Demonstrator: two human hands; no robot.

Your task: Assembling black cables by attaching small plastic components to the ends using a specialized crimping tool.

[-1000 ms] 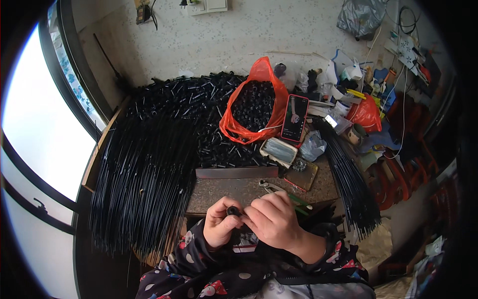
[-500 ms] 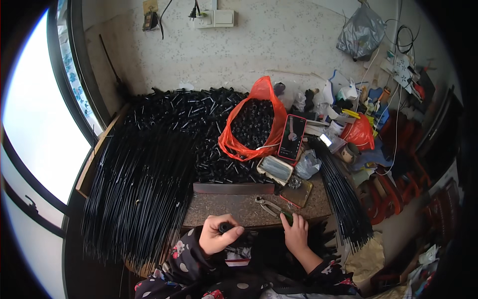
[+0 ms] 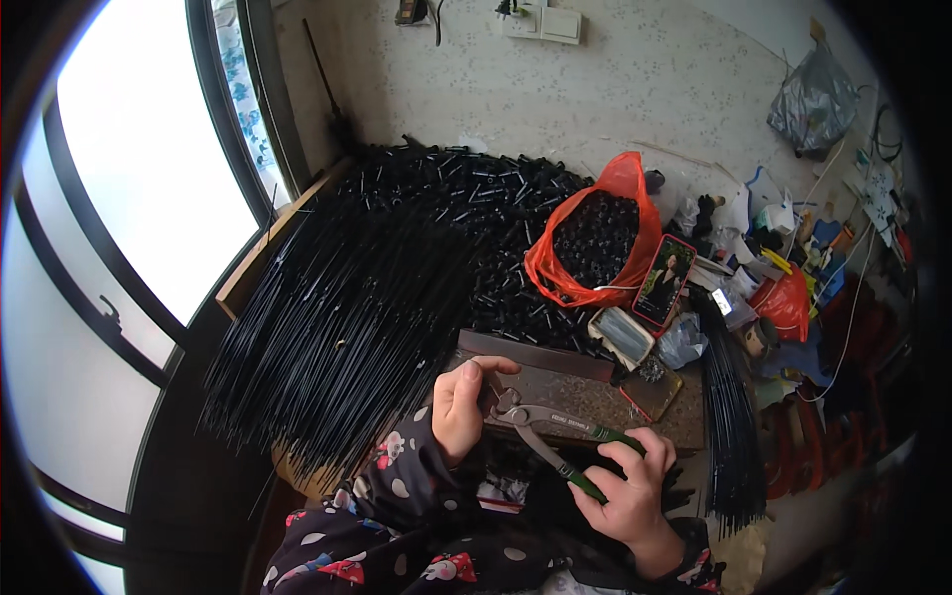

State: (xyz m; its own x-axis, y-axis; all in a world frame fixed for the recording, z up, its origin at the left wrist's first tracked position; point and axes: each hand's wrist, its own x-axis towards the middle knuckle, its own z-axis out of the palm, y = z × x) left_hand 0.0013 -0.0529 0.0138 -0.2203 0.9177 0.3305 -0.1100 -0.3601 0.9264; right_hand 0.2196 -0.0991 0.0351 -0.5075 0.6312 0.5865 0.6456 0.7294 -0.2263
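My right hand (image 3: pixel 635 491) grips the green handles of a pair of pincers (image 3: pixel 560 424). Its handles are spread wide apart. The metal jaws reach left to the fingertips of my left hand (image 3: pixel 458 409), which is closed with the index finger stretched over the top. A small black tube (image 3: pixel 488 399) appears to sit in that hand, mostly hidden by the fingers and jaws. Both hands are raised in front of the bench's near edge.
Long black rods (image 3: pixel 337 327) cover the bench's left side. Behind them lie heaped black tubes (image 3: pixel 496 188). A red plastic bag (image 3: pixel 545 268) of small black parts stands beside a phone (image 3: pixel 664 283). Also there are a tray (image 3: pixel 623 337), a clear bag (image 3: pixel 682 342) and another rod bundle (image 3: pixel 731 426).
My right hand has picked the pincers up off the bench and brought their jaws to my left hand. My left hand has turned and risen. The whole view has shifted.
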